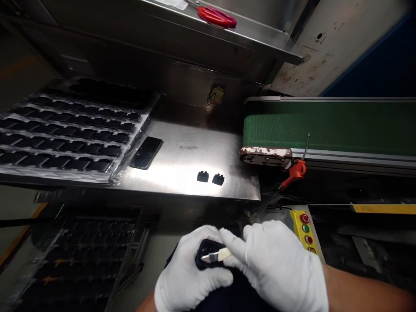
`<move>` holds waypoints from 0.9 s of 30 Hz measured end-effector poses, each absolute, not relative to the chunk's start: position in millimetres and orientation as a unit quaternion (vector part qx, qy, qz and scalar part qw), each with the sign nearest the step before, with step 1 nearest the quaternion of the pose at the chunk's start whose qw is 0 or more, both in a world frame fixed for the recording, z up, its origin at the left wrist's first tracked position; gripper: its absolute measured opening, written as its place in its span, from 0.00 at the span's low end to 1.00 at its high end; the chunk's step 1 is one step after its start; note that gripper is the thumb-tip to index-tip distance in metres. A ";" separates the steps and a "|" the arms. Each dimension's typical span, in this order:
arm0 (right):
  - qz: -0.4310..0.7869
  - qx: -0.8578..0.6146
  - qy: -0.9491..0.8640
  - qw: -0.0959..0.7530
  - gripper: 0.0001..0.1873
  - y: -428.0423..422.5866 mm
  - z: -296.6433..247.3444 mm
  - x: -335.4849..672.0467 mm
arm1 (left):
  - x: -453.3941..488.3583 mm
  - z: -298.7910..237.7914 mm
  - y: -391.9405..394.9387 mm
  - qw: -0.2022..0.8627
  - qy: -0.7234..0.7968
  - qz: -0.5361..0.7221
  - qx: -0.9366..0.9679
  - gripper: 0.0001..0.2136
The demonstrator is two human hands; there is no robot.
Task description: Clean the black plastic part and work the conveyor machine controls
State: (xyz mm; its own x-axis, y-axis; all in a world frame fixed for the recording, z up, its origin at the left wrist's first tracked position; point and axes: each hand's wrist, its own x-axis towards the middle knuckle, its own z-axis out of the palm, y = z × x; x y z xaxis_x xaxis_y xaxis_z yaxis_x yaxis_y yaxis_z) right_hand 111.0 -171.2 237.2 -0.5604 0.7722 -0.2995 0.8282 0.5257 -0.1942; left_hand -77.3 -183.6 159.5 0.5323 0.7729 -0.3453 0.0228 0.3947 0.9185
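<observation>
Both hands wear white gloves and meet low in the view, below the steel table's front edge. My left hand (pixel 188 277) is closed round a small black plastic part (pixel 205 252). My right hand (pixel 276 264) pinches a small blade with a pale handle (pixel 218 256), its metal tip resting on the black part. Two more small black parts (pixel 210 177) lie side by side on the steel table (pixel 182 151), well above my hands.
A clear tray with several rows of black parts (pixel 65 134) lies on the table's left; another tray (pixel 81 255) sits lower left. A black phone (pixel 146 152) lies beside the tray. A green conveyor belt (pixel 328 125), an orange air gun (pixel 294 171), a yellow button box (pixel 305 236) and red scissors (pixel 216 17) are around.
</observation>
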 end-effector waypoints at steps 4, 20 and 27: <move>-0.147 0.484 0.860 0.064 0.21 -179.2 225.1 114.6 | -74.4 151.5 -188.0 0.713 0.415 0.258 0.504 0.17; -0.621 0.568 0.532 -0.093 0.20 -136.4 138.8 174.0 | -82.5 144.0 -192.6 0.796 0.451 0.250 0.316 0.16; -0.434 0.773 0.439 -0.145 0.24 -116.9 2.9 189.1 | -88.1 157.7 -185.3 0.770 0.470 0.253 0.348 0.14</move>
State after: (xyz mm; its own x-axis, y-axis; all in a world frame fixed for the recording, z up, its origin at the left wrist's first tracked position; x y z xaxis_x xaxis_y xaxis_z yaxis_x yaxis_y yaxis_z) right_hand 189.1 -116.9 2.9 0.2371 0.8047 -0.5442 0.5537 -0.5722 -0.6049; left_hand -88.1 -185.3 157.7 0.4298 0.7177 -0.5478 -0.0627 0.6290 0.7749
